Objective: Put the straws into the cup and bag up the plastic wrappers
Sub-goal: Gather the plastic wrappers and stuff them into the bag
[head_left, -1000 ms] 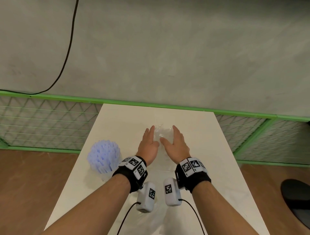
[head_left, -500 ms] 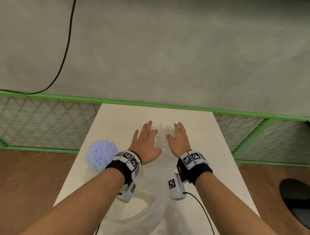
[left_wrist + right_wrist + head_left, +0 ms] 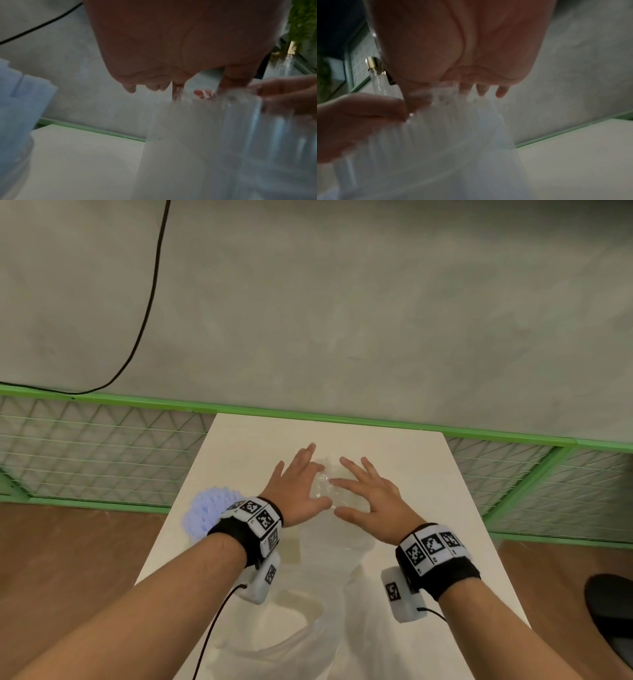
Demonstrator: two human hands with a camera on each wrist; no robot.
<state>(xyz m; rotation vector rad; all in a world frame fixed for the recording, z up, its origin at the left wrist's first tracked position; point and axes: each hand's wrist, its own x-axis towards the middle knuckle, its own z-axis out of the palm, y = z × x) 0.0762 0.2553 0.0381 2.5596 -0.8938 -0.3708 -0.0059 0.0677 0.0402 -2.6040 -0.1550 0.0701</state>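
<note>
Hands are spreading flat over clear plastic in the head view. The left hand (image 3: 297,491) and the right hand (image 3: 371,508) are lying side by side near the middle of the table (image 3: 428,474), toward its far edge, fingers straight and fanned, clenching nothing. Between them a crumpled wad of wrappers (image 3: 323,489) is sitting inside a clear bag (image 3: 329,594) that is trailing back toward the near edge; I judge the palms are pressing the wad down to squeeze out air and keep it deep in the bag. At the left edge the cup (image 3: 198,529) is standing, packed with pale blue straws (image 3: 209,508), so that half of the job looks done.

Left wrist view now: the left hand (image 3: 180,47) is hanging over the bag (image 3: 205,135), fingertips (image 3: 178,92) touching its gathered top, fingers extended rather than curled. The straws (image 3: 20,101) are showing at the left, upright in the cup; its rim is too blurred to pick out.

Right wrist view: the right hand (image 3: 462,40) is resting open on the pleated plastic of the bag (image 3: 453,135), fingertips (image 3: 481,89) on the folds. The left hand (image 3: 359,119) is coming in alongside, touching the same plastic. What lies inside the bag is too blurred here to tell.
</note>
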